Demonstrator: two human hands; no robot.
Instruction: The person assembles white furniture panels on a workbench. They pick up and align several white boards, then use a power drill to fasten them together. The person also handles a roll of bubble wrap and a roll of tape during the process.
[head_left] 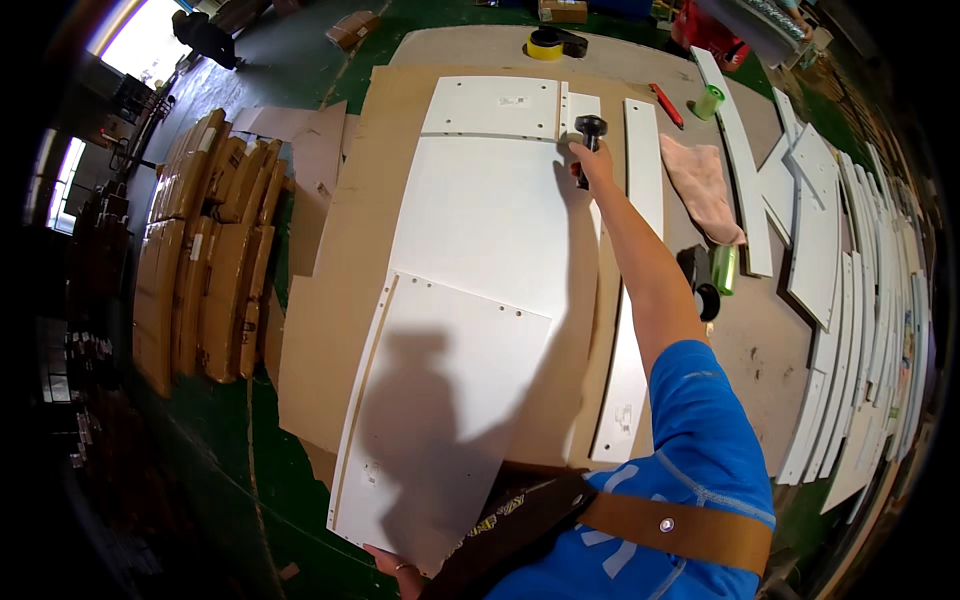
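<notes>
Leftmost, I saw brown cartons [200,255] stacked on the green floor [215,455] at the left of the frame. Next came a cardboard sheet [325,350], spread on the table [750,370] beneath the white boards. Its neighbour in my view was the lower white panel [440,400], running from the centre to the bottom, with holes along its upper edge and the person's shadow across it. At the bottom of the frame, the left hand [397,568] was by that panel's lower edge; I could not tell whether its fingers were closed on it. A larger white panel [480,210] lay above, partly overlapped, and a short white panel [490,107] lay at its top end. Right of that, at upper centre, I had the right hand [592,163] clamped around a black tool [590,127], its round head up. Beyond lay a long white strip [640,200], a red cutter [667,106] and a pink cloth [700,185]. Many white boards [850,320] filled the right side.
</notes>
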